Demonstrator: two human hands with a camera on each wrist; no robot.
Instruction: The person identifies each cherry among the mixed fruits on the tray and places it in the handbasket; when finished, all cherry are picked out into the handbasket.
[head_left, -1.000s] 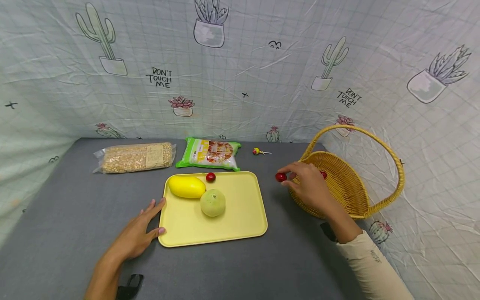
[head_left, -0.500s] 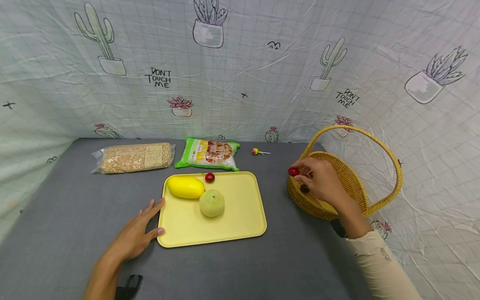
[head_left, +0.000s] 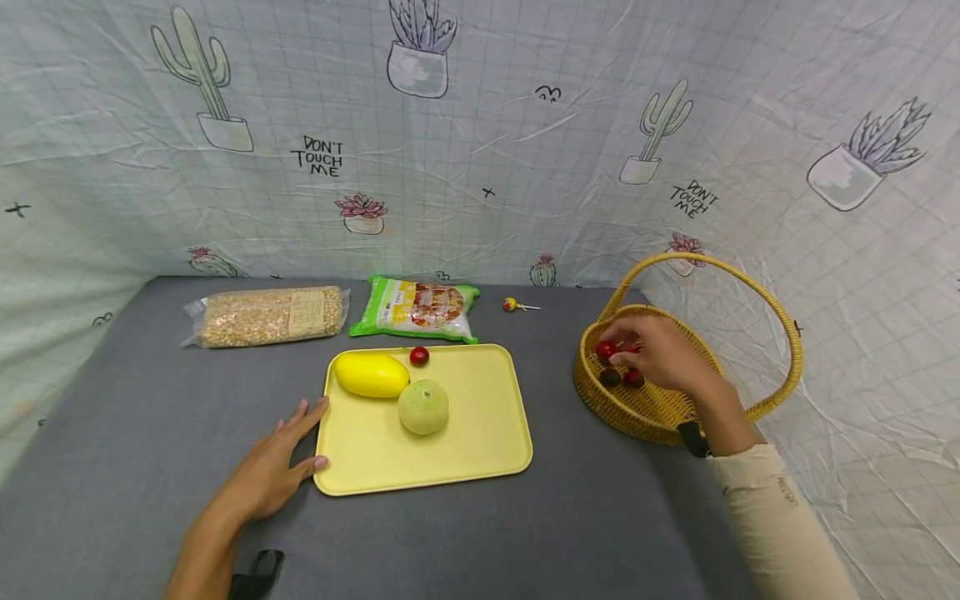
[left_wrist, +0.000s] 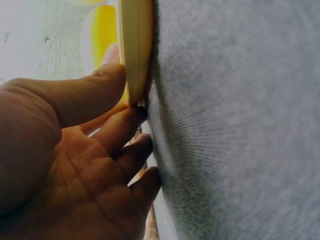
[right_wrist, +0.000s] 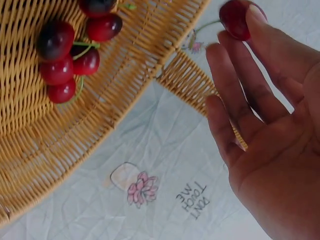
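Note:
My right hand (head_left: 656,354) is inside the wicker basket (head_left: 637,421) at the right, pinching a red cherry (right_wrist: 234,19) by its sides between thumb and fingertips. Below it in the basket lie several more cherries (right_wrist: 56,69), red to nearly black, some with green stems. At the left side of the yellow tray (head_left: 480,433), my left hand (head_left: 266,471) rests its thumb and a forefinger on the rim, fingers spread. On the tray are a yellow mango-like fruit (head_left: 371,375), a round pale green fruit (head_left: 423,407) and one red cherry (head_left: 419,356).
Behind the tray lie a clear bag of pale grains (head_left: 270,317) and a green-edged food packet (head_left: 423,307). A lollipop (head_left: 512,304) lies between the packet and the basket. The basket's tall handle (head_left: 780,317) arches up at the right, close to the printed cloth backdrop.
My right hand has moved right and down with its cherry, from beside the basket's left rim to inside it. More cherries in the basket are now uncovered. The left hand stays on the tray.

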